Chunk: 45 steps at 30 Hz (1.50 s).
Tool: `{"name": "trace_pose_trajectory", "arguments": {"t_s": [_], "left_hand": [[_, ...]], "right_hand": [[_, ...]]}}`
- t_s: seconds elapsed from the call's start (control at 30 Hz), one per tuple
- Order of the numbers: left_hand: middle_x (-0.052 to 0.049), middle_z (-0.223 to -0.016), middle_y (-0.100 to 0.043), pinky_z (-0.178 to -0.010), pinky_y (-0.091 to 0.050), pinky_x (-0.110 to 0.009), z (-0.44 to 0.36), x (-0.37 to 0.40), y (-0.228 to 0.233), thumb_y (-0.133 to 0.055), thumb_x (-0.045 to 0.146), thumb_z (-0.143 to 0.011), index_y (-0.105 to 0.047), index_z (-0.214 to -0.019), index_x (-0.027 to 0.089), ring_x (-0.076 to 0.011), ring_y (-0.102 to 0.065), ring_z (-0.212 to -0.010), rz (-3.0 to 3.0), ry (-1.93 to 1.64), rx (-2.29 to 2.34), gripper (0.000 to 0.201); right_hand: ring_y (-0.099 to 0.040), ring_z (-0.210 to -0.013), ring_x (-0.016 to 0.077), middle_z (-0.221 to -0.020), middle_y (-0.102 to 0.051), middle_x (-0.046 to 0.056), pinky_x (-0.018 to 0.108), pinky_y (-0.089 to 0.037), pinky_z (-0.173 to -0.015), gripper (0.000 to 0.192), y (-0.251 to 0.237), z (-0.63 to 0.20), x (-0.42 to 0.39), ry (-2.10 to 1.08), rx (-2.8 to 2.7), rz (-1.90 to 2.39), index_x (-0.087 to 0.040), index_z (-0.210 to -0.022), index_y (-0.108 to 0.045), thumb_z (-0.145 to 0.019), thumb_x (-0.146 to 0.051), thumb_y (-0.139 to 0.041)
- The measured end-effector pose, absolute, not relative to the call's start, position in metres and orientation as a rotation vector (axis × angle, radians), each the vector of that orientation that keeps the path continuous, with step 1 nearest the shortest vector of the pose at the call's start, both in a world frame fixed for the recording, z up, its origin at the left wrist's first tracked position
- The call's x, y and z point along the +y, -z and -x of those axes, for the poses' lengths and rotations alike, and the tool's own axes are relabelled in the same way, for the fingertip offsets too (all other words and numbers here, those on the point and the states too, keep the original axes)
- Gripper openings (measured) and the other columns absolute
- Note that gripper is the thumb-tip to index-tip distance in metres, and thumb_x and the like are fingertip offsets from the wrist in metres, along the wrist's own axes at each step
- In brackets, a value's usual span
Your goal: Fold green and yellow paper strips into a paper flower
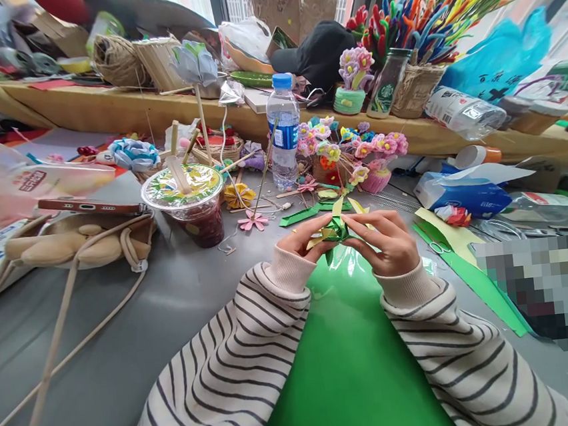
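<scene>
Between my two hands is a small folded paper piece [336,229] in green and pale yellow, with strips sticking out of it. My left hand [302,239] pinches its left side, and the fingers of my right hand [387,238] close on its right side. The inner fingertips are partly hidden by the paper. Below the hands, a glossy green sheet [354,367] lies on the grey table [200,341]. Just beyond the fingers rest green paper strips [307,215]. A pink paper flower [253,220] on a stick lies left of my left hand.
A lidded cup of dark drink [191,215] and a water bottle [284,132] stand beyond my hands. Left is a beige bag [76,243] with a phone [92,204] on top. Scissors [439,247] and green paper [487,287] lie right. Crafted flowers [352,146] crowd the back.
</scene>
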<state>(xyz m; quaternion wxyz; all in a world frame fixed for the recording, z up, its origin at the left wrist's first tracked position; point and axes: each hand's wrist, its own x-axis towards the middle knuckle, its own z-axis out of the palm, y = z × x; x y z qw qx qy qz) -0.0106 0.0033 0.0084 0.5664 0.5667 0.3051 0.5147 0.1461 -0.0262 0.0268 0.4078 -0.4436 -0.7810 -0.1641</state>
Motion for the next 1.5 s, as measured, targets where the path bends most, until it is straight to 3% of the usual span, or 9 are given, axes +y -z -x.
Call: {"name": "trace_pose_trajectory", "arguments": {"t_s": [0.13,0.3,0.53,0.67,0.83,0.97,1.13,1.3,1.5], "left_hand": [[-0.005,-0.101,-0.057,-0.074,-0.045,-0.026,0.009,0.001,-0.011,-0.064,0.019,-0.057,-0.059,-0.095,0.022,-0.0170,-0.055,-0.086,-1.269,-1.186,0.733,0.038],[-0.006,-0.100,-0.057,-0.066,-0.047,-0.025,0.010,0.002,-0.013,-0.064,0.021,-0.057,-0.040,-0.115,0.024,-0.0135,-0.058,-0.074,-1.087,-1.151,0.701,0.063],[-0.004,-0.084,-0.060,-0.071,-0.047,-0.026,0.009,0.005,-0.013,-0.069,0.025,-0.051,-0.049,-0.104,0.014,-0.0117,-0.058,-0.070,-0.826,-1.120,0.751,0.058],[-0.002,-0.076,-0.061,-0.072,-0.047,-0.027,0.008,0.005,-0.016,-0.071,0.024,-0.047,-0.049,-0.103,0.015,-0.0122,-0.059,-0.068,-0.794,-1.099,0.748,0.061],[-0.007,-0.082,-0.062,-0.068,-0.048,-0.030,0.014,0.013,-0.019,-0.059,0.041,-0.060,-0.049,-0.097,0.016,-0.0179,-0.062,-0.069,-0.646,-0.968,0.689,0.046],[-0.006,-0.068,-0.062,-0.060,-0.049,-0.028,0.012,0.015,-0.014,-0.060,0.028,-0.063,-0.046,-0.079,0.014,-0.0148,-0.061,-0.060,-0.680,-0.986,0.868,0.026],[0.002,-0.066,-0.053,-0.054,-0.047,-0.027,0.008,0.010,-0.006,-0.070,0.018,-0.049,-0.043,-0.081,0.016,-0.0105,-0.056,-0.055,-0.883,-1.141,1.016,0.043],[0.001,-0.070,-0.055,-0.068,-0.043,-0.028,0.009,0.009,-0.011,-0.073,0.023,-0.042,-0.045,-0.079,0.016,-0.0108,-0.055,-0.066,-1.023,-1.251,1.093,0.047],[0.003,-0.057,-0.060,-0.059,-0.043,-0.028,0.006,0.008,-0.010,-0.074,0.023,-0.039,-0.039,-0.071,0.017,-0.0114,-0.057,-0.053,-0.888,-1.061,0.947,0.047]], "right_hand": [[-0.050,-0.081,0.0179,-0.092,-0.061,0.003,0.033,-0.044,-0.075,0.036,-0.025,-0.145,-0.026,0.415,-1.979,1.130,-0.025,-0.105,-0.054,-0.069,-0.024,-0.057],[-0.049,-0.084,0.0193,-0.095,-0.060,0.004,0.034,-0.042,-0.077,0.041,-0.024,-0.148,-0.023,0.453,-1.941,1.174,-0.023,-0.106,-0.052,-0.067,-0.031,-0.059],[-0.051,-0.078,0.0177,-0.082,-0.060,0.005,0.032,-0.044,-0.074,0.033,-0.027,-0.137,-0.031,0.479,-1.943,1.125,-0.021,-0.090,-0.059,-0.062,-0.037,-0.062],[-0.053,-0.072,0.0158,-0.077,-0.062,0.006,0.029,-0.046,-0.068,0.023,-0.022,-0.131,-0.032,0.494,-2.052,1.071,-0.018,-0.090,-0.059,-0.068,-0.024,-0.057],[-0.055,-0.061,0.0114,-0.073,-0.062,0.003,0.025,-0.047,-0.060,0.019,-0.021,-0.130,-0.030,0.185,-1.754,1.219,-0.021,-0.089,-0.058,-0.071,-0.019,-0.051],[-0.056,-0.058,0.0109,-0.067,-0.061,0.001,0.025,-0.048,-0.056,0.019,-0.021,-0.130,-0.030,-0.306,-1.410,1.304,-0.019,-0.084,-0.058,-0.067,-0.026,-0.055],[-0.057,-0.054,0.0099,-0.062,-0.061,0.000,0.023,-0.044,-0.050,0.020,-0.020,-0.130,-0.027,-0.844,-1.149,1.212,-0.017,-0.080,-0.056,-0.064,-0.029,-0.058],[-0.055,-0.050,0.0095,-0.052,-0.059,-0.002,0.022,-0.041,-0.045,0.019,-0.021,-0.138,-0.022,-1.024,-1.004,1.119,-0.017,-0.075,-0.056,-0.062,-0.030,-0.059],[-0.052,-0.048,0.0078,-0.055,-0.059,-0.002,0.022,-0.040,-0.046,0.016,-0.018,-0.143,-0.018,-1.138,-1.004,1.097,-0.018,-0.075,-0.055,-0.063,-0.029,-0.056]]}}
